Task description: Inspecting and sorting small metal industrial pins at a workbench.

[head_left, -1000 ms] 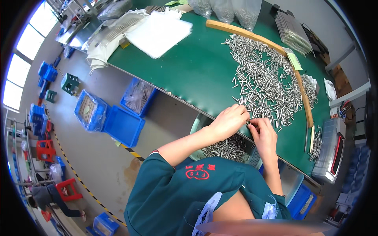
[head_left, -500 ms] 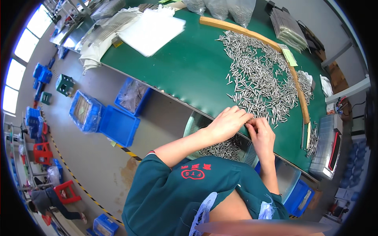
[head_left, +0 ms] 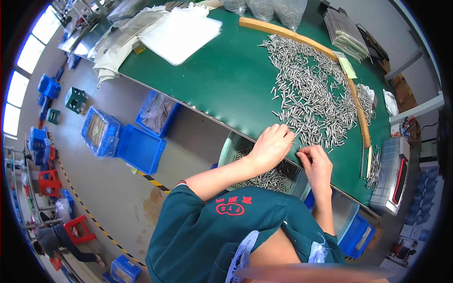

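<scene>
1. Head view: a big heap of small silver metal pins point(head_left: 314, 92) lies spread on the green table point(head_left: 226, 70), mostly on its right half, near the person.
2. The left hand point(head_left: 272, 144) rests at the near edge of the table, right at the bottom end of the heap. Its fingers are curled and pinched close together over some pins. I cannot tell if it has one in its grip.
3. The right hand point(head_left: 315, 165) is just beside the left hand, also at the table edge. Its fingers are bent in and narrow. What is inside them is too small to see.
4. Under the hands, below the table edge, sits a round metal basket point(head_left: 236, 146) with more silver pins in it.
5. A long wooden strip point(head_left: 302, 40) curves around the far side of the heap.
6. A flat white stack of sheets point(head_left: 181, 33) lies on the left part of the table, well apart from the pins.
7. Clear bags point(head_left: 269, 7) stand at the far edge of the table.
8. Blue bins point(head_left: 139, 148) sit on the floor to the left, under and beside the table.
9. The person wears a dark green shirt point(head_left: 212, 236).
</scene>
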`<action>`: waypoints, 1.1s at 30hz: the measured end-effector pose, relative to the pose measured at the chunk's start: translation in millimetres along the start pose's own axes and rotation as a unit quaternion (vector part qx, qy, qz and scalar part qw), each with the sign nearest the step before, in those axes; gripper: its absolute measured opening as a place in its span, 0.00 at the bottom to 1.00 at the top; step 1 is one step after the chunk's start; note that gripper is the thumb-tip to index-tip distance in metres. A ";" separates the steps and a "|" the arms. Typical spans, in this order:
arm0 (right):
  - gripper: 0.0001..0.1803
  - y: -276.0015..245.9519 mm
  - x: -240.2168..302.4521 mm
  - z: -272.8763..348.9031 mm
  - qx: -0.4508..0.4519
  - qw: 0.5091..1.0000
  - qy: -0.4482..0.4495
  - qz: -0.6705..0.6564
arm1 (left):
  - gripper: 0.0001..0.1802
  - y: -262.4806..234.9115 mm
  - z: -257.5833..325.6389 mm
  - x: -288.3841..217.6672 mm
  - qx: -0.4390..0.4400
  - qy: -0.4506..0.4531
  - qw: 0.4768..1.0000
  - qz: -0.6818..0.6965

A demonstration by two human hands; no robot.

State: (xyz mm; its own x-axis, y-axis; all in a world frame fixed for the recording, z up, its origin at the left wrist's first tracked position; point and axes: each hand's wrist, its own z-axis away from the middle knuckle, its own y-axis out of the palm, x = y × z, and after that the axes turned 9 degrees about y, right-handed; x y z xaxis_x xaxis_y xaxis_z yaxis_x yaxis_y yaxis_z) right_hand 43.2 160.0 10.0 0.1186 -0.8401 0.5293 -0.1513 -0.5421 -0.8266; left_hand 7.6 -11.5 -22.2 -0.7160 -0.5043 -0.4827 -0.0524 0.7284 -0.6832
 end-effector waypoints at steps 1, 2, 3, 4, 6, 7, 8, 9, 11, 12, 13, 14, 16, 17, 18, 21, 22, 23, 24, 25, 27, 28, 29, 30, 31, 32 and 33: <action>0.07 1.8 1.4 1.3 0.005 1.000 -0.004 -0.015 | 0.08 0.8 -0.2 -1.4 0.009 0.004 1.000 0.012; 0.08 4.5 5.5 0.6 0.010 0.999 0.013 -0.046 | 0.08 1.2 -0.2 -2.6 0.019 0.008 0.999 0.024; 0.08 5.7 8.6 -1.0 0.010 0.999 0.014 -0.046 | 0.08 0.6 0.4 -3.5 0.019 0.009 0.999 0.025; 0.09 6.9 10.8 -2.8 0.011 0.999 0.010 -0.039 | 0.08 -0.5 1.8 -3.8 0.023 0.009 1.000 0.014; 0.09 9.2 11.1 -5.3 0.012 0.999 0.007 -0.034 | 0.07 -4.7 4.0 -3.4 0.028 0.008 1.000 0.003; 0.09 11.1 10.2 -5.1 0.006 0.999 -0.013 -0.033 | 0.07 -8.1 5.0 -3.2 0.034 0.006 0.999 -0.002; 0.09 12.1 9.9 -5.1 0.000 0.999 -0.034 -0.033 | 0.07 -10.5 5.7 -2.7 0.040 0.003 0.999 -0.007; 0.09 12.0 10.3 -5.5 -0.001 0.999 -0.031 -0.033 | 0.07 -9.8 6.9 -0.1 0.058 0.012 0.998 -0.001; 0.09 11.9 10.1 -5.4 0.000 0.999 -0.045 -0.020 | 0.08 -10.0 7.5 0.0 0.058 0.018 0.998 0.002; 0.09 11.9 9.9 -4.3 -0.001 0.999 -0.042 -0.020 | 0.08 -10.1 8.2 -0.1 0.057 0.023 0.998 0.004; 0.09 11.6 9.3 -3.1 -0.004 0.999 -0.043 -0.015 | 0.08 -11.1 8.5 -0.6 0.060 0.025 0.998 0.006; 0.08 11.3 8.9 -1.9 -0.008 0.999 -0.044 -0.010 | 0.09 -12.9 8.7 -1.8 0.058 0.020 0.998 0.017; 0.08 9.8 9.0 0.0 -0.006 0.999 -0.041 -0.013 | 0.09 -13.7 9.4 -3.6 0.060 0.016 0.998 0.031; 0.08 9.1 8.9 0.9 -0.003 0.999 -0.043 -0.016 | 0.09 -13.5 9.7 -4.2 0.052 0.011 0.998 0.038; 0.08 9.1 9.0 1.5 -0.003 0.999 -0.038 -0.016 | 0.10 -13.1 10.2 -5.0 0.045 0.006 0.998 0.044; 0.08 9.7 9.4 0.5 0.000 0.999 -0.043 -0.019 | 0.07 -10.8 9.5 -5.4 0.043 0.020 0.998 0.047; 0.08 9.8 9.0 0.2 -0.001 0.999 -0.036 -0.017 | 0.09 -12.9 7.8 -5.0 0.055 0.016 0.997 0.050; 0.07 9.9 8.1 0.0 0.001 0.999 -0.036 -0.023 | 0.11 -15.5 7.1 -5.0 0.065 0.012 0.996 0.058; 0.07 10.0 7.0 -0.6 0.004 0.999 -0.034 -0.027 | 0.13 -17.8 6.3 -4.8 0.076 0.009 0.995 0.066; 0.07 9.4 6.5 -0.9 -0.003 0.999 -0.038 -0.029 | 0.14 -20.0 5.1 -4.9 0.077 0.010 0.995 0.057; 0.07 9.4 5.0 -1.2 -0.011 0.998 -0.053 -0.027 | 0.14 -23.6 5.4 -3.6 0.077 0.009 0.997 0.022; 0.07 8.7 6.8 -0.7 -0.003 0.998 -0.050 -0.033 | 0.12 -27.2 7.0 -3.9 0.079 0.000 0.997 0.014; 0.07 8.6 6.5 -0.6 -0.001 0.998 -0.056 -0.042 | 0.10 -27.7 8.7 -3.7 0.078 -0.010 0.997 0.003; 0.07 8.4 6.4 0.3 0.000 0.997 -0.064 -0.051 | 0.09 -28.6 9.8 -4.7 0.078 -0.016 0.997 0.000; 0.07 8.6 6.2 -0.3 0.003 0.997 -0.058 -0.056 | 0.09 -28.2 8.5 -3.9 0.081 -0.023 0.996 -0.004; 0.07 8.7 5.1 0.2 0.005 0.997 -0.045 -0.057 | 0.08 -27.7 6.7 -4.3 0.085 -0.028 0.996 -0.006; 0.07 8.5 2.5 1.3 0.008 0.998 -0.032 -0.058 | 0.09 -24.5 6.0 -2.9 0.087 -0.027 0.996 -0.006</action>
State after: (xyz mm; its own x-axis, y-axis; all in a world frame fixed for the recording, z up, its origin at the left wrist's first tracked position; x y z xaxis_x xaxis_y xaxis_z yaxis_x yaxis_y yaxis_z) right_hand 43.5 153.4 4.1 0.1973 -0.7684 0.6087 -0.1181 -0.6351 -0.7634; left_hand 15.2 -30.7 -7.4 -0.6769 -0.5399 -0.5002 0.0646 0.6334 -0.7711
